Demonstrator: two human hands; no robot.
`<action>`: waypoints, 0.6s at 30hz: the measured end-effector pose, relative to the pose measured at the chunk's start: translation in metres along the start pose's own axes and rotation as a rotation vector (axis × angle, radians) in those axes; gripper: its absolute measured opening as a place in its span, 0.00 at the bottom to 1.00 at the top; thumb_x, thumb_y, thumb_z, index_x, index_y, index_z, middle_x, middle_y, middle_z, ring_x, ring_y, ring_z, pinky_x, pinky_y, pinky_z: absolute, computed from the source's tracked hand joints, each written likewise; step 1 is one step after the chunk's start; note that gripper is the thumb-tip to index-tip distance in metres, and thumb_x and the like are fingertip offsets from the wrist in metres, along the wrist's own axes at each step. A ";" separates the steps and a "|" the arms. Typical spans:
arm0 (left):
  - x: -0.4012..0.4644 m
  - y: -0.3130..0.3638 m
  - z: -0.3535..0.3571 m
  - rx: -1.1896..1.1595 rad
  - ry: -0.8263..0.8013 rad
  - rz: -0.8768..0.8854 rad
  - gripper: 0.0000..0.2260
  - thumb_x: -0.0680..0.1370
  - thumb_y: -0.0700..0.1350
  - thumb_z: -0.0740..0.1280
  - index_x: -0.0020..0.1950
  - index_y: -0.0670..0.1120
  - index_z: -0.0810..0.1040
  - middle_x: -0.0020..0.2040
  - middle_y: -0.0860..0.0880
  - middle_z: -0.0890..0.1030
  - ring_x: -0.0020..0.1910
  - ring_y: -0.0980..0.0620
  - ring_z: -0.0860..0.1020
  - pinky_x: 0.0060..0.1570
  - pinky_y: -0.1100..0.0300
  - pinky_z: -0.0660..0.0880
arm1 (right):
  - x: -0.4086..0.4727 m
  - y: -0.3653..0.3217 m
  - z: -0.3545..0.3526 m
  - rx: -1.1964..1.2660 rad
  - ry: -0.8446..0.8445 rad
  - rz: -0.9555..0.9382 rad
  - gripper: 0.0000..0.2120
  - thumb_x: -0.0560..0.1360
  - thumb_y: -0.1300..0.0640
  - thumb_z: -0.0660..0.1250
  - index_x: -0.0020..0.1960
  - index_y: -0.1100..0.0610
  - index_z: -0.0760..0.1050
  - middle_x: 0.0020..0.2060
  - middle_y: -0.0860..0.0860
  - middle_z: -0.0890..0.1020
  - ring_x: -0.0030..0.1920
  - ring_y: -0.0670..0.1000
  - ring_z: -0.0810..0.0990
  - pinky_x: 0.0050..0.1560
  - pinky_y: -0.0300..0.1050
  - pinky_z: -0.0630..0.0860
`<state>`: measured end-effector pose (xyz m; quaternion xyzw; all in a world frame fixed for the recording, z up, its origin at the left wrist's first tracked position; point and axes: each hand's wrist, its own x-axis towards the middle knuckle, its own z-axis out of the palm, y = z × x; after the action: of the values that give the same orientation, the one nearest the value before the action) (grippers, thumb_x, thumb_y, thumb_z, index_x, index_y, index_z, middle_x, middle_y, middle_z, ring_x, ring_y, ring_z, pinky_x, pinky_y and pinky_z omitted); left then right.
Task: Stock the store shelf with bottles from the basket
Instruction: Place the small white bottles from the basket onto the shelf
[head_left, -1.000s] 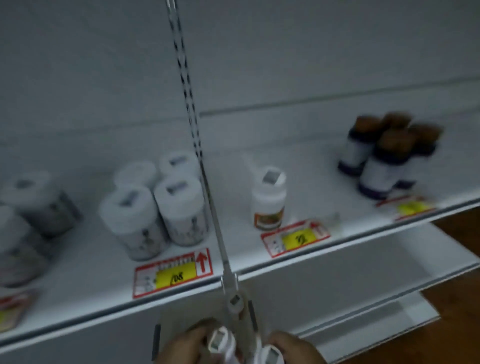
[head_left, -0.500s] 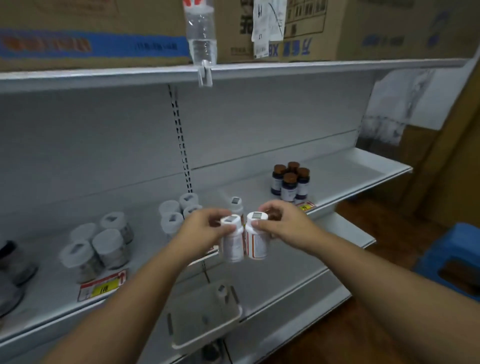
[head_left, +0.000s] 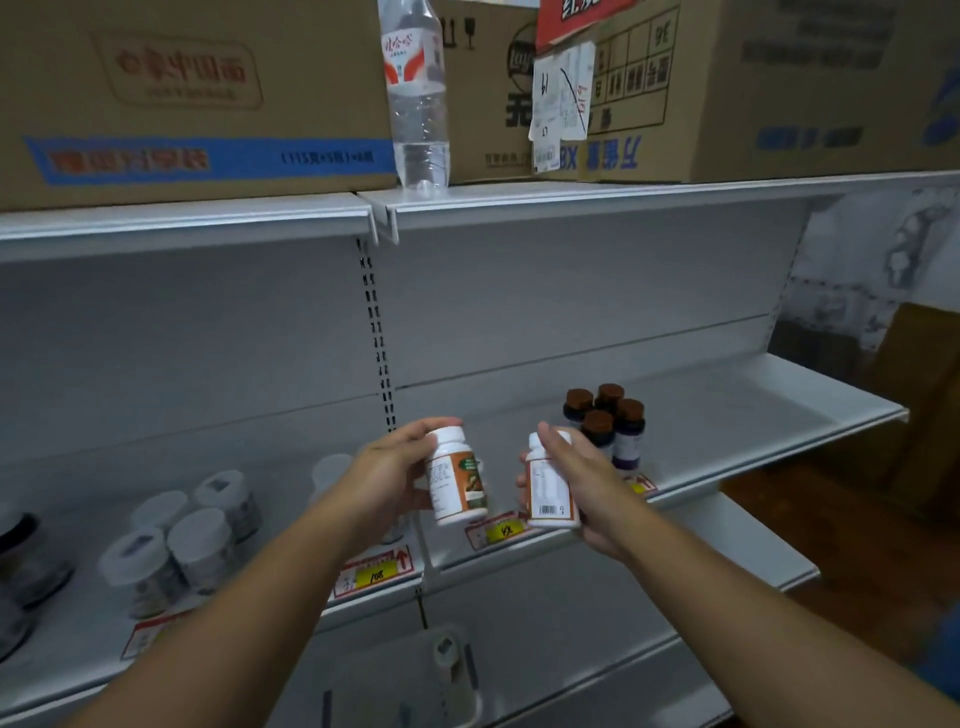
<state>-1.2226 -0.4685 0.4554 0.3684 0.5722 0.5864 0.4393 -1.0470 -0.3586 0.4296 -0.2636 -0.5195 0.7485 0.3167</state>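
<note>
My left hand (head_left: 387, 480) grips a white bottle with an orange and green label (head_left: 457, 480), tilted slightly, above the middle shelf (head_left: 727, 441). My right hand (head_left: 576, 480) holds a second white bottle (head_left: 545, 493) with its barcode facing me. Both bottles hang a little apart, just in front of the shelf's edge. Below my arms sits the pale basket (head_left: 415, 680) with one small bottle (head_left: 444, 649) visible in it.
Several brown-capped dark bottles (head_left: 605, 423) stand on the shelf right of my hands. White-lidded jars (head_left: 197, 535) cluster at the left. Yellow price tags (head_left: 501, 530) line the shelf edge. Cardboard boxes (head_left: 197, 98) and a clear water bottle (head_left: 418, 93) occupy the top shelf.
Both hands rose from the basket with a bottle each. The two bottles, pressed side by side half a second ago, are now held apart and higher.
</note>
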 end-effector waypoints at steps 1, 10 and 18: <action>0.006 -0.002 0.004 -0.062 0.034 -0.015 0.13 0.81 0.41 0.56 0.56 0.47 0.80 0.47 0.43 0.81 0.41 0.48 0.82 0.38 0.55 0.80 | 0.006 0.000 -0.003 0.006 -0.039 0.013 0.23 0.60 0.43 0.71 0.48 0.55 0.71 0.31 0.52 0.83 0.32 0.51 0.83 0.30 0.45 0.79; 0.037 -0.020 0.031 -0.296 0.018 -0.083 0.17 0.72 0.50 0.66 0.56 0.41 0.75 0.49 0.37 0.79 0.45 0.41 0.79 0.54 0.44 0.76 | 0.052 0.010 -0.011 0.238 -0.226 0.223 0.18 0.63 0.46 0.69 0.42 0.61 0.83 0.33 0.55 0.84 0.30 0.50 0.82 0.31 0.42 0.79; 0.051 -0.015 0.028 0.002 0.050 0.074 0.13 0.68 0.49 0.69 0.52 0.50 0.83 0.45 0.48 0.85 0.44 0.49 0.83 0.42 0.58 0.80 | 0.066 0.003 -0.034 0.205 -0.301 0.188 0.23 0.60 0.47 0.74 0.48 0.60 0.73 0.30 0.57 0.83 0.30 0.52 0.83 0.33 0.44 0.81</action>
<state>-1.2122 -0.4116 0.4392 0.3750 0.5696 0.6104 0.4028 -1.0663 -0.2889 0.4116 -0.1624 -0.4554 0.8546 0.1894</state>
